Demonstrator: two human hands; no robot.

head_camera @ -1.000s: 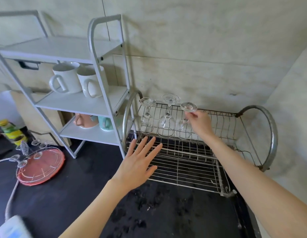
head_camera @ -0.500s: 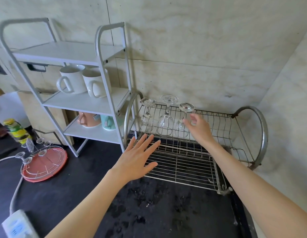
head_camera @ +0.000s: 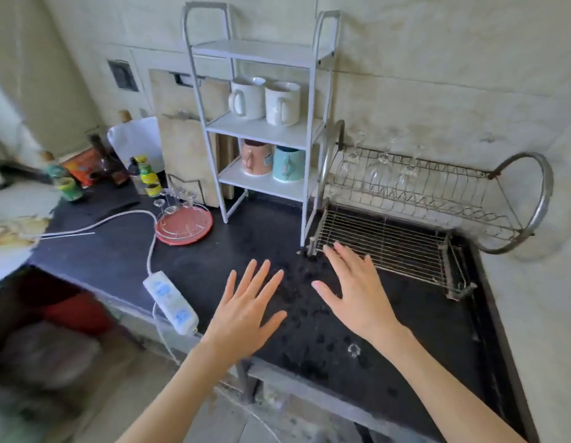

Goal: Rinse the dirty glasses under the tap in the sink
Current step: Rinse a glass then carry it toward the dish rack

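Note:
Three stemmed glasses point(head_camera: 379, 172) stand upside down in the upper tier of a wire dish rack point(head_camera: 437, 199) against the back wall. Both of my hands hover over the wet black counter in front of the rack, fingers spread and holding nothing. My left hand point(head_camera: 245, 311) is near the counter's front edge. My right hand point(head_camera: 354, 289) is beside it, its fingertips over the rack's lower left corner. No sink or tap is in view.
A white shelf unit point(head_camera: 265, 129) with mugs stands left of the rack. A red round tray point(head_camera: 185, 225) with wire holders, a power strip point(head_camera: 170, 302) with its cable, bottles point(head_camera: 146, 177) and a cutting board point(head_camera: 181, 148) occupy the counter's left side.
My right hand let go of the rightmost glass and drew back from the rack to the counter. My left hand also pulled back. The view swung left and back, showing more counter.

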